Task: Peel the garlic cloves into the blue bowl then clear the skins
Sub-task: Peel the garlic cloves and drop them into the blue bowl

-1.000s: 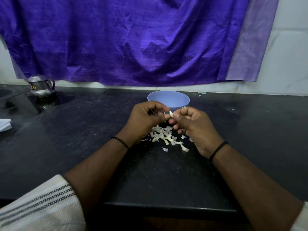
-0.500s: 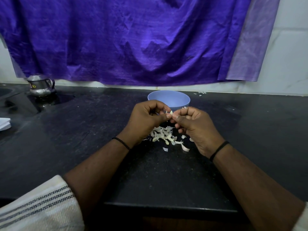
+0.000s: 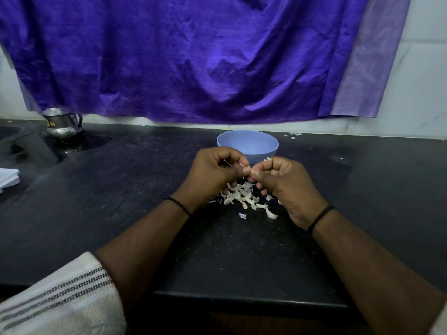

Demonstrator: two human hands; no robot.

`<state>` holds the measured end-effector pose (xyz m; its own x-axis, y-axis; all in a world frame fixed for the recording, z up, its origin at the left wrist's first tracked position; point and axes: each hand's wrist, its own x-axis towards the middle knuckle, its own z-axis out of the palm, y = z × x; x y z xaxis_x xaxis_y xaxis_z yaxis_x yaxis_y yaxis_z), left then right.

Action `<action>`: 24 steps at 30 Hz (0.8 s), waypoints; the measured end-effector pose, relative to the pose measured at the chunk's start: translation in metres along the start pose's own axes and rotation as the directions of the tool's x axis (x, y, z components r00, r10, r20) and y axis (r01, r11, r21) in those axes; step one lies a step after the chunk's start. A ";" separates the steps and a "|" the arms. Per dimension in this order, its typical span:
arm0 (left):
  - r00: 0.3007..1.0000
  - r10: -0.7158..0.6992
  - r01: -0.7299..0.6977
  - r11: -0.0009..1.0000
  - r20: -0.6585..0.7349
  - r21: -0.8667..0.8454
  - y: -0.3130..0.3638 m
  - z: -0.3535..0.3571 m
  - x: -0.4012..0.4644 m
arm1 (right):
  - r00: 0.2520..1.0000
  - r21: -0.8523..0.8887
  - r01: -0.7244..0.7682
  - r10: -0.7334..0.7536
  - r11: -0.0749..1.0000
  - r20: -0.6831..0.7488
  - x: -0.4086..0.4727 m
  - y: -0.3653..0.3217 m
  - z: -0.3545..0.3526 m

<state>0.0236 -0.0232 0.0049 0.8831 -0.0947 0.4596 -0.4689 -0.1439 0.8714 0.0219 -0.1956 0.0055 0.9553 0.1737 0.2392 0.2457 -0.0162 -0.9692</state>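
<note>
Head view shows the two hands meeting thumb to thumb, each grip clamped on one small garlic clove (image 3: 251,170) pinched between them. The left hand (image 3: 212,174) holds it with curled fingers and thumb, and the right hand (image 3: 285,182) pinches it from the other side, with thin flakes of skin sticking out by the fingertips. The clove itself is mostly hidden, so I cannot tell how much skin is left on it.

Directly below the grip lies a loose heap of skins (image 3: 242,197) on the dark surface (image 3: 121,201), with a few stray pieces just nearer the person. Whether unpeeled cloves are mixed into that heap is too small to tell.

Just beyond the grip stands the blue bowl (image 3: 247,145), upright; its inside is mostly hidden, so the count of peeled cloves is unknown. A few flakes (image 3: 295,134) lie farther off, beyond and right of the bowl.

By my judgement the peeling is well under way but not finished: this clove has yet to go into the bowl, and clearing the skins has not begun.
</note>
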 end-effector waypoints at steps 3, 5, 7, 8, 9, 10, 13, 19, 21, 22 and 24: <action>1.000 0.003 -0.004 1.000 0.015 0.013 -0.001 0.000 0.000 | 1.000 -0.001 -0.010 0.010 1.000 0.013 0.000 0.001 0.000; 0.999 -0.003 0.002 1.000 0.039 0.022 -0.002 0.000 0.000 | 1.000 0.000 -0.017 0.017 1.000 0.020 0.000 0.001 0.000; 0.998 -0.014 0.013 1.000 0.061 0.017 -0.002 0.000 0.001 | 0.999 0.007 -0.026 0.025 1.000 0.027 -0.001 0.001 0.000; 0.998 -0.018 0.017 1.000 0.068 0.015 -0.002 -0.001 0.000 | 0.999 0.013 -0.029 0.029 0.999 0.029 -0.001 0.000 0.000; 0.997 -0.023 0.022 1.000 0.072 0.015 -0.003 -0.002 0.001 | 0.999 0.017 -0.033 0.033 0.999 0.033 -0.001 0.000 0.000; 0.997 -0.025 0.024 1.000 0.076 0.016 -0.003 -0.003 0.001 | 0.999 0.020 -0.037 0.036 0.999 0.038 -0.002 0.000 0.000; 0.995 -0.032 0.031 0.999 0.097 0.012 -0.003 -0.004 0.001 | 0.998 0.034 -0.046 0.044 0.998 0.055 -0.002 0.000 0.000; 0.982 -0.071 0.077 0.997 0.177 -0.026 -0.002 -0.004 0.000 | 0.997 0.069 -0.059 0.055 0.996 0.058 -0.004 0.001 0.001; 0.976 -0.082 0.092 0.995 0.204 -0.044 -0.002 -0.004 -0.001 | 0.996 0.082 -0.067 0.063 0.994 0.059 -0.004 0.001 0.002; 0.974 -0.084 0.098 0.994 0.210 -0.057 -0.001 -0.004 -0.001 | 0.996 0.091 -0.071 0.066 0.993 0.060 -0.004 0.002 0.002; 0.974 -0.085 0.107 0.990 0.212 -0.096 -0.001 -0.003 -0.002 | 0.996 0.126 -0.076 0.068 0.989 0.062 -0.004 0.002 0.004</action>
<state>0.0218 -0.0197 0.0039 0.8961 -0.2888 0.3369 -0.3676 -0.0577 0.9282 0.0178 -0.1928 0.0025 0.9579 0.2325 0.1684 0.1500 0.0948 -0.9841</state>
